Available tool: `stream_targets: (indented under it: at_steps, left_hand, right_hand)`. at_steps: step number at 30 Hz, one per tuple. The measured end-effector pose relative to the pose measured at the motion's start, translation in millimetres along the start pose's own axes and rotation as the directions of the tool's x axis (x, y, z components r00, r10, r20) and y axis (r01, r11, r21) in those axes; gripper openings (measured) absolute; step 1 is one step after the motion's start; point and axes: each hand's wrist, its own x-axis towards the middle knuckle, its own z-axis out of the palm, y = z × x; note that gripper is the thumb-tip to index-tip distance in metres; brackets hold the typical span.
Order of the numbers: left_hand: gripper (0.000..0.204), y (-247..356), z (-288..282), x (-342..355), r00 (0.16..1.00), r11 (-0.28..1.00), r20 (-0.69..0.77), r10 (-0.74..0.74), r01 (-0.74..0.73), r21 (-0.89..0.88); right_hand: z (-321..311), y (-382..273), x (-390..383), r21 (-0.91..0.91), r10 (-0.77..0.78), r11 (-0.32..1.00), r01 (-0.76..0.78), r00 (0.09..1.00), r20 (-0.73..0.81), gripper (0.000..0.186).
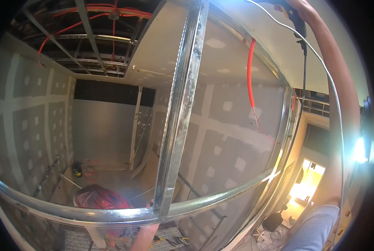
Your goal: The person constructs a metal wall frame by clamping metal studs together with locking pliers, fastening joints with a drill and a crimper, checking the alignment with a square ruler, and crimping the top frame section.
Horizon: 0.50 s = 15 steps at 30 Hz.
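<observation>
My right arm reaches high up to the right. At its end my right hand [304, 10] is closed around the handle of a black and yellow corded power drill [293, 17], whose front end is lost in glare at the top edge. Low in the middle, my left hand [148, 231] comes up behind the horizontal metal track [107, 213]. Its fingertips show above the track, closed against the upright metal stud [180, 104] near the joint; the track hides part of that hand.
Beyond the frame, a person in a red and dark top [101, 197] bends low near a work platform [78, 239]. An orange conduit [250, 73] with bare wires hangs at right. A white cable [327, 71] crosses my arm. A bright lamp [360, 149] shines at far right. Patched plasterboard walls [226, 121] stand behind.
</observation>
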Motion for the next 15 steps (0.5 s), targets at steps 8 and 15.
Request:
stream_targets:
  at_steps: [8,15]
  left_hand:
    - [0.069,0,-3,-3,1.000,0.993,-0.001,0.012,-0.012,0.119]
    - [0.062,0,10,-2,1.000,0.989,-0.009,0.026,-0.024,0.146]
  right_hand:
    - [9,11,0,0.029,-0.004,1.000,0.004,1.000,-0.007,0.053]
    - [10,14,-4,0.024,0.000,1.000,0.000,1.000,-0.018,0.054]
